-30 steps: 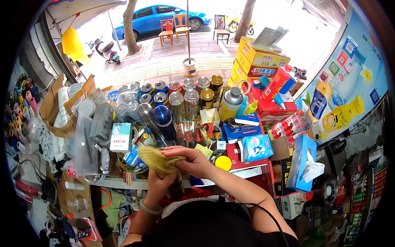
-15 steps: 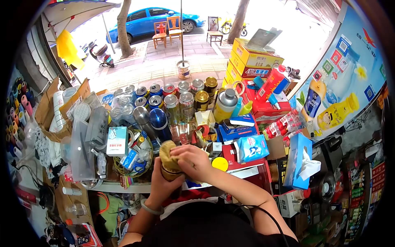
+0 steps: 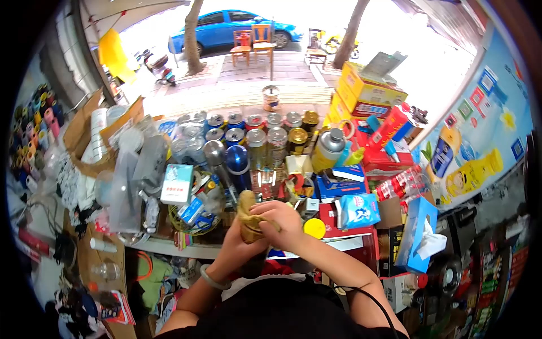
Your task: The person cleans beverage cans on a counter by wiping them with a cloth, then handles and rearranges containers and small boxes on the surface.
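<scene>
My left hand [image 3: 237, 248] is wrapped round a brown and gold cylinder [image 3: 252, 234], a can or a jar, held close to my body. A tan cloth [image 3: 247, 208] is bunched over its top, and my right hand [image 3: 281, 225] grips this cloth against the upper part. The fingers of the right hand are curled and partly hide the cylinder. Just beyond the hands stands a blue metal flask [image 3: 237, 164], with a silver flask [image 3: 215, 155] to its left. A yellow round lid [image 3: 314, 229] lies to the right of my right hand.
Several drink cans [image 3: 256, 146] stand in rows at the back of the counter. To the left are a wire basket [image 3: 195, 227] of small items and a white-teal box [image 3: 177, 183]. A blue wipes pack [image 3: 359, 211] and tissue box [image 3: 415, 231] stand right.
The view has shifted, so the scene sits further right and slightly lower. The cloth now stands up in a taller fold above the cylinder, and my right hand has turned slightly over it.
</scene>
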Action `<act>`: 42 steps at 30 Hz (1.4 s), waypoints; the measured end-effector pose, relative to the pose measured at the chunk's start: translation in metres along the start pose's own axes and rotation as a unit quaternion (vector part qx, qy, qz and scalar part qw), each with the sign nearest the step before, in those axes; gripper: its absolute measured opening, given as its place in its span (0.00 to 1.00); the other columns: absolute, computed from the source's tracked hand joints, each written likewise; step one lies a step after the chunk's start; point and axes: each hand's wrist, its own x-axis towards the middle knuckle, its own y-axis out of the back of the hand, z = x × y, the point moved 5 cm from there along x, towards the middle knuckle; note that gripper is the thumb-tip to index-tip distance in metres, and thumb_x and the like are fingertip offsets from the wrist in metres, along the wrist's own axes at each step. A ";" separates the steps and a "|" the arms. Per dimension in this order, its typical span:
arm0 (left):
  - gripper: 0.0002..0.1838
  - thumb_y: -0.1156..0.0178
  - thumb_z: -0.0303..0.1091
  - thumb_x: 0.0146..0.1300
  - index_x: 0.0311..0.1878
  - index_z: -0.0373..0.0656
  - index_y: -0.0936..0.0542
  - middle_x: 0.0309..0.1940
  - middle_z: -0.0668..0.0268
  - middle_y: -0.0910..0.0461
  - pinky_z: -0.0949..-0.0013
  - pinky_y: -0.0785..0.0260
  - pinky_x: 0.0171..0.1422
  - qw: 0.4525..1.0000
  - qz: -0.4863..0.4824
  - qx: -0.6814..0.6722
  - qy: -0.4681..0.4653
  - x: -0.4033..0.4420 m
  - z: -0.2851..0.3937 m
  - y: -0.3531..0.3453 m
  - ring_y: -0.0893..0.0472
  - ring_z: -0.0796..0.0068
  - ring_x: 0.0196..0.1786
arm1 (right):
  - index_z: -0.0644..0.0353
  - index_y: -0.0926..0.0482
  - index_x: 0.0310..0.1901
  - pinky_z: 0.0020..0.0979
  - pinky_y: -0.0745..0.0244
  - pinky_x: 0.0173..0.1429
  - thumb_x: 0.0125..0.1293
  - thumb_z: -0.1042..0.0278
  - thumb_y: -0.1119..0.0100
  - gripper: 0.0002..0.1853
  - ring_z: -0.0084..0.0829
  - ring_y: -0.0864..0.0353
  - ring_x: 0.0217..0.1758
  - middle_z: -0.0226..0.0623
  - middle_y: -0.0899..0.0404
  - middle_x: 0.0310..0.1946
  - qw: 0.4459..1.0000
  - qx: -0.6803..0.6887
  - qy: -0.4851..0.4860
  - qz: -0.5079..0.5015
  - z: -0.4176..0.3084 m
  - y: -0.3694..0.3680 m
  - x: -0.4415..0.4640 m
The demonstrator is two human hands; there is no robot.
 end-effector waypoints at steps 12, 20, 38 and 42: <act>0.40 0.23 0.36 0.41 0.58 0.37 0.32 0.51 0.56 0.30 0.58 0.34 0.65 0.866 0.271 0.352 -0.230 -0.010 0.033 -0.009 0.26 0.59 0.57 | 0.64 0.30 0.63 0.37 0.30 0.67 0.77 0.53 0.60 0.24 0.37 0.22 0.61 0.43 0.22 0.57 0.927 0.208 -0.305 0.062 0.032 -0.039 -0.045; 0.47 0.23 0.36 0.42 0.64 0.37 0.39 0.57 0.56 0.30 0.58 0.37 0.70 0.917 0.194 0.137 -0.321 -0.004 0.039 -0.007 0.27 0.63 0.62 | 0.53 0.34 0.68 0.36 0.22 0.62 0.78 0.60 0.54 0.20 0.32 0.19 0.57 0.39 0.21 0.54 0.698 0.508 -0.498 0.077 0.056 -0.056 -0.051; 0.49 0.19 0.43 0.45 0.69 0.40 0.36 0.64 0.56 0.29 0.63 0.27 0.63 0.875 0.077 0.380 -0.290 -0.017 0.113 0.009 0.23 0.59 0.65 | 0.60 0.27 0.61 0.43 0.22 0.63 0.77 0.40 0.61 0.30 0.41 0.18 0.57 0.44 0.20 0.56 0.614 0.557 -0.547 0.116 0.046 -0.031 -0.038; 0.34 0.24 0.45 0.51 0.59 0.47 0.26 0.57 0.63 0.23 0.65 0.20 0.50 0.831 0.012 0.485 -0.273 -0.020 0.121 0.003 0.17 0.62 0.51 | 0.61 0.27 0.60 0.43 0.20 0.59 0.78 0.41 0.60 0.29 0.40 0.17 0.54 0.44 0.20 0.54 0.599 0.565 -0.554 0.119 0.055 -0.030 -0.048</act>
